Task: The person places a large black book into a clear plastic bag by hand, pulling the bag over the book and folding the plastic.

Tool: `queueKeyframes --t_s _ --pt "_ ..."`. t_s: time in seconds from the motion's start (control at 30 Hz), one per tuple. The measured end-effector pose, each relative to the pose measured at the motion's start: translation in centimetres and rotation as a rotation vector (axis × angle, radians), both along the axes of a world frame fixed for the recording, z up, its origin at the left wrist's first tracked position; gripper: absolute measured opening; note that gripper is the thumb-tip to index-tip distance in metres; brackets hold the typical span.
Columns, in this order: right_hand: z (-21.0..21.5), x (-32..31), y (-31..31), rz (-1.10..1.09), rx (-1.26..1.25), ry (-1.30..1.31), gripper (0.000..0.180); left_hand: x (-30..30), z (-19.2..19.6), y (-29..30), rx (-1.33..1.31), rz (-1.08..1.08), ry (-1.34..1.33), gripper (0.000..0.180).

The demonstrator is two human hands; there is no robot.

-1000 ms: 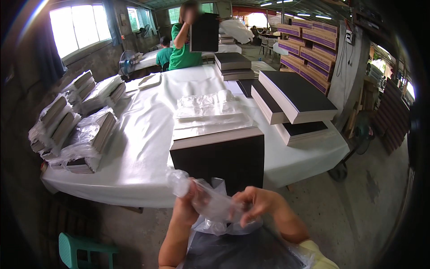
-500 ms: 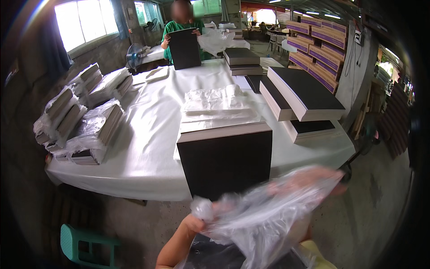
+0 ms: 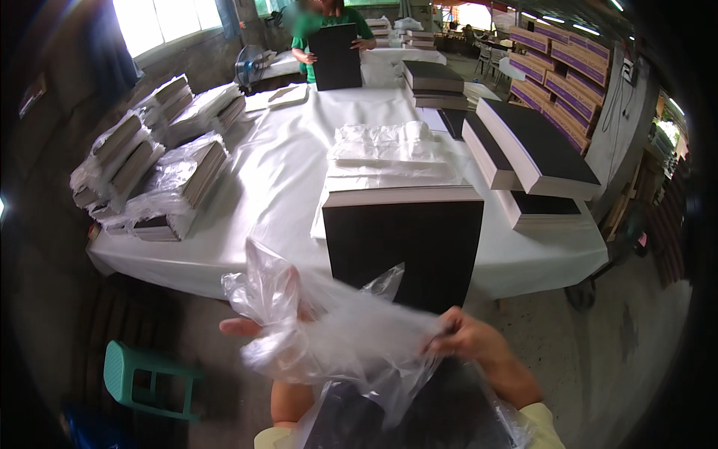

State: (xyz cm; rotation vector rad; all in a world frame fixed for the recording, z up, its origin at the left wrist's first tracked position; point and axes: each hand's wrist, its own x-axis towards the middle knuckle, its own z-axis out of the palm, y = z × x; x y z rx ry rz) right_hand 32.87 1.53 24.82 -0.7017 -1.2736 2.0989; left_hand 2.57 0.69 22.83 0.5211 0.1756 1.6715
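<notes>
Right hand on crosswise bag

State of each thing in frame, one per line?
Clear plastic: crumpled, spread out
Left hand: partly behind the plastic, hold unclear
Right hand: closed on the plastic
Near black block: unwrapped, face upright
Left stacks: plastic-wrapped
Right stacks: unwrapped, piled
Far black panel: held upright
Cartons: stacked
Green stool: upright
Fan: spin unclear
</notes>
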Motion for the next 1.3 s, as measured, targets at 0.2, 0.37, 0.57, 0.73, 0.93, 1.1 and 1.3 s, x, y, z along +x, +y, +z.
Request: queueKeyframes --t_s 0.2,0.37,0.57,0.73,0.93,1.1,1.3 --pt "2.5 1.7 1.7 -0.332 -0.091 0.797 0.031 -1.3 -1.5 -0.3 0.138 -0.096 0.312 0.038" --pt "1.6 2.8 1.7 -0.334 -0.019 0.739 0.036 -2.2 -1.4 0.7 0.203 -0.452 0.957 0.035" --pt "1.6 4.6 1.3 0.106 0.294 0.491 0.054 -0.7 -0.3 0.7 0.058 -0.488 1.121 0.032" --pt "1.2 4.8 2.1 0.381 0.528 0.111 0.088 -0.7 -2.5 -0.7 -0.319 0.124 0.127 0.052" --pt "2.2 3.8 1.5 0.101 0.197 -0.014 0.086 -0.6 -2.0 -1.2 -0.155 0.016 0.122 0.065" --pt "2.8 6.8 -0.1 -0.338 0.189 -0.015 0.077 -0.2 -1.3 -0.5 -0.04 -0.346 0.606 0.077" --pt "3.4 5.1 2.2 -0.482 0.424 -0.246 0.059 -0.3 1.2 0.3 -0.16 0.037 1.283 0.049"
